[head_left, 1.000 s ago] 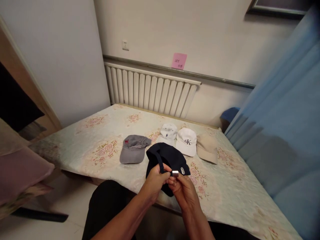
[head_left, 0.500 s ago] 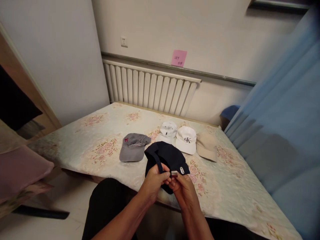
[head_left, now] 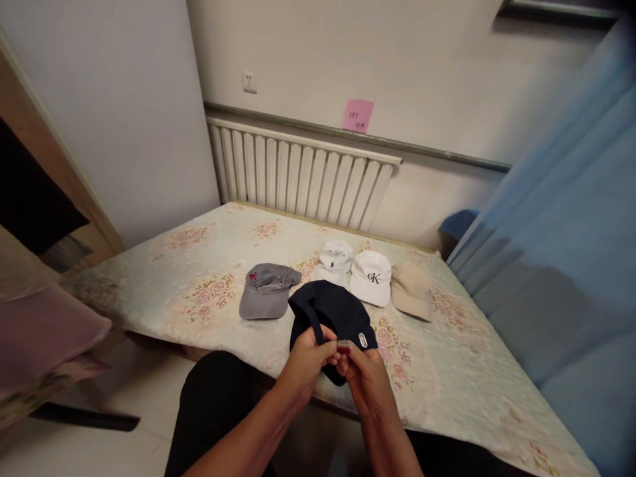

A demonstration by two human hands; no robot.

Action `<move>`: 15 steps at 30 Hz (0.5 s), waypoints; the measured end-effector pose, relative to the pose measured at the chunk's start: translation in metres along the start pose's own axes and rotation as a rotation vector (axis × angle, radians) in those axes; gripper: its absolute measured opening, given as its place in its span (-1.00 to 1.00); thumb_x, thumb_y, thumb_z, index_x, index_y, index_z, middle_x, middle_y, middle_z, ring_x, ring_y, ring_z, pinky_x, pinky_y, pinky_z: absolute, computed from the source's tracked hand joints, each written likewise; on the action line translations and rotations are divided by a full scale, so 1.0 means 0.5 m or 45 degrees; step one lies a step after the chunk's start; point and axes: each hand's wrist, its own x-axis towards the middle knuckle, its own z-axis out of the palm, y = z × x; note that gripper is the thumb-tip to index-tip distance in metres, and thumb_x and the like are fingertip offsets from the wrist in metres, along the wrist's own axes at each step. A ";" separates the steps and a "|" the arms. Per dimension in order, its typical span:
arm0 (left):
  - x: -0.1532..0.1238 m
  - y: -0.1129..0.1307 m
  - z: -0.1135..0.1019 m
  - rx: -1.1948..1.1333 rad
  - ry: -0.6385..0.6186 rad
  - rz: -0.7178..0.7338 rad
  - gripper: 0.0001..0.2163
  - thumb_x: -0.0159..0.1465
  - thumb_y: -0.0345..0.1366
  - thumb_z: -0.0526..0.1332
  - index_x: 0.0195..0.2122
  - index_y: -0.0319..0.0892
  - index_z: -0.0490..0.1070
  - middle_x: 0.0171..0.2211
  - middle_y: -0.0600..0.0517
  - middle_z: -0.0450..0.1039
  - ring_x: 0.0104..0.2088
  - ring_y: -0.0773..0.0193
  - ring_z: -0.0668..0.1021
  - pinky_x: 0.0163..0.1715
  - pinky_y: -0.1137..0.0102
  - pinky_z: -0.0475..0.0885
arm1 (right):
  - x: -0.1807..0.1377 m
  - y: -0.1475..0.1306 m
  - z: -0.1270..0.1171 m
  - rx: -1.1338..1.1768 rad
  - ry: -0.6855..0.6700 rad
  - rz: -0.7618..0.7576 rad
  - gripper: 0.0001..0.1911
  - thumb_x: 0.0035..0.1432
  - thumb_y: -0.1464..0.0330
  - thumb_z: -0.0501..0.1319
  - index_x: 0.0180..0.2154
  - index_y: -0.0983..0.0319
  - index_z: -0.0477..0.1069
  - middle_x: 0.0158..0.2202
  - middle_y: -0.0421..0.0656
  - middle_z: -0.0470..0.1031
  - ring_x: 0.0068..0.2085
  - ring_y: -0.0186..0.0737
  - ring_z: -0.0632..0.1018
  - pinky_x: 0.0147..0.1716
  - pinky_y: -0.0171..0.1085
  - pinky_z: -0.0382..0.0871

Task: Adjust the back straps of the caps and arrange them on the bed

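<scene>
- Buckle (head_left: pixel 343 346) has shifted slightly toward the left hand (head_left: pixel 304 354) since the earlier frame, and its bright silver face now reads dark reddish. Caps on the cloth: no real change.
- Left fingers: thumb and index pinching the strap (head_left: pixel 316 322), thumb tip right at the buckle.
- Right hand (head_left: pixel 366 372): thumb and fingers pinching the buckle from the other side; lower fingers curled under, partly hidden.
- Navy cap (head_left: pixel 342 311): hangs off that strap between both hands, rear opening toward the wearer, oval badge (head_left: pixel 362 340) just beyond the right thumb. Can't tell if it touches the cloth.
- Progress, my read: mid-adjustment. Both hands are on strap and buckle; fingers hide whether the strap is threaded or locked, so not calling it done.
- Just behind: white cap with small dark motif (head_left: pixel 334 260) and white lettered cap (head_left: pixel 370 290) side by side, beige cap (head_left: pixel 412 283) on the right. Gray cap (head_left: pixel 264 303) off left. All four lie brim-forward on the floral cloth (head_left: pixel 477 371), none in hand; rear straps not visible.
- Beyond: radiator (head_left: pixel 298 169), pink note (head_left: pixel 358 115) on the wall.
</scene>
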 end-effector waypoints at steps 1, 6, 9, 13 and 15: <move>-0.001 -0.001 -0.001 -0.018 -0.009 -0.002 -0.80 0.00 -0.35 0.29 -0.38 -0.23 0.30 -0.59 0.11 0.42 -0.58 0.44 0.43 -0.47 0.49 0.31 | 0.000 0.000 0.000 0.004 0.004 0.004 -0.71 0.00 0.28 0.33 -0.62 0.35 0.51 -0.69 -0.17 0.38 -0.58 -0.41 0.35 -0.53 -0.38 0.22; -0.006 0.003 -0.003 -0.028 -0.021 -0.024 -0.79 0.01 -0.33 0.27 -0.34 -0.23 0.31 -0.56 0.07 0.45 -0.56 0.38 0.47 -0.44 0.44 0.35 | -0.003 -0.004 0.006 0.051 0.002 0.046 -0.75 -0.04 0.30 0.36 -0.59 0.37 0.53 -0.68 -0.15 0.41 -0.59 -0.40 0.38 -0.54 -0.38 0.26; -0.009 0.007 -0.004 -0.003 -0.002 -0.033 -0.81 0.00 -0.37 0.26 -0.36 -0.24 0.32 -0.57 0.09 0.44 -0.57 0.42 0.44 -0.47 0.49 0.32 | -0.004 -0.006 0.011 0.112 0.024 0.073 -0.81 -0.07 0.33 0.38 -0.54 0.36 0.53 -0.62 -0.13 0.48 -0.58 -0.41 0.41 -0.57 -0.41 0.25; -0.009 0.007 -0.002 -0.014 -0.022 -0.019 -0.83 0.00 -0.39 0.26 -0.36 -0.23 0.32 -0.56 0.10 0.43 -0.57 0.42 0.44 -0.46 0.49 0.32 | -0.005 -0.008 0.017 0.189 0.059 0.109 -0.83 -0.10 0.36 0.40 -0.51 0.36 0.53 -0.55 -0.08 0.54 -0.52 -0.34 0.49 -0.49 -0.38 0.35; -0.009 0.006 0.000 0.006 -0.015 0.002 -0.83 0.01 -0.39 0.25 -0.36 -0.22 0.32 -0.57 0.11 0.42 -0.57 0.41 0.44 -0.47 0.48 0.33 | -0.005 -0.009 0.019 0.218 0.064 0.110 -0.84 -0.11 0.37 0.41 -0.50 0.36 0.53 -0.56 -0.09 0.53 -0.51 -0.33 0.50 -0.48 -0.39 0.37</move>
